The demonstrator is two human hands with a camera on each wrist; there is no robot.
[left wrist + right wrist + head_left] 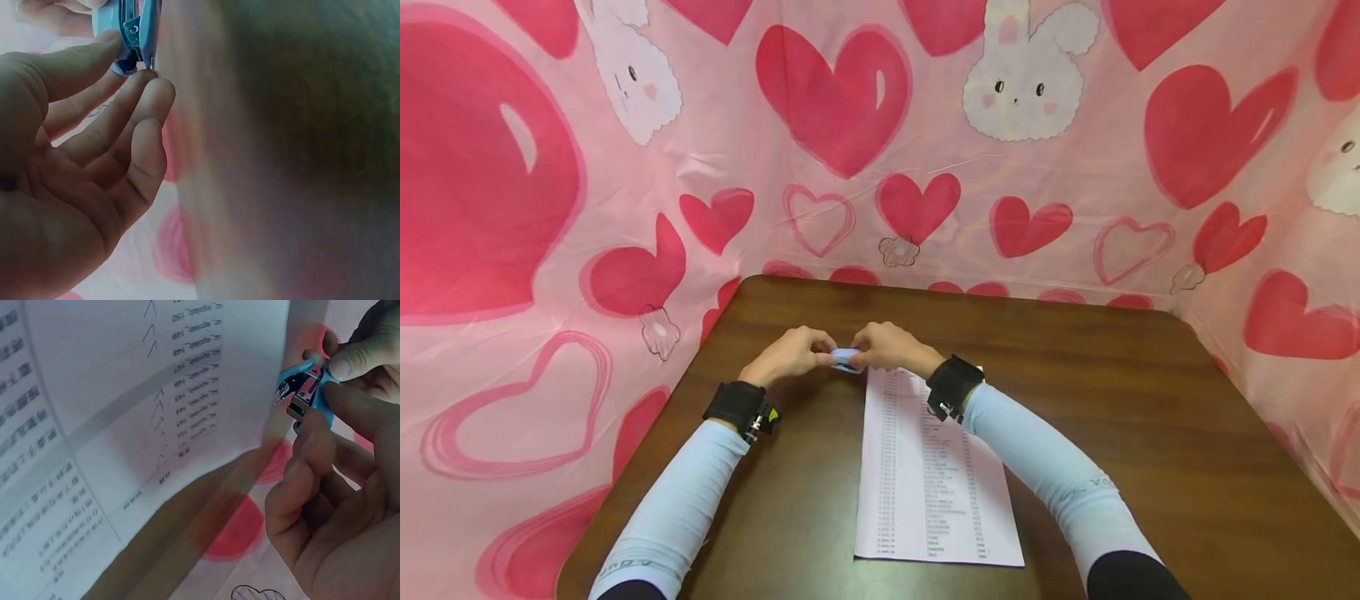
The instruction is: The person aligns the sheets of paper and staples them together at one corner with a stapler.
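Note:
A small light-blue stapler [846, 359] is held between both hands, just beyond the top left corner of a printed sheet of paper [925, 483]. My left hand [792, 354] pinches its left end between thumb and fingers. On its other end, my right hand [891, 346] has a thumb-and-finger grip. The right wrist view shows the stapler [306, 394] with its two arms spread and pink and metal parts inside. In the left wrist view the stapler [140, 34] sits at the fingertips, partly cut off by the frame's top.
The paper lies on a brown wooden table [790, 500], under the right wrist. Pink cloth [850, 200] with hearts and rabbits hangs behind and beside the table. Black bands with small cameras are strapped on both wrists.

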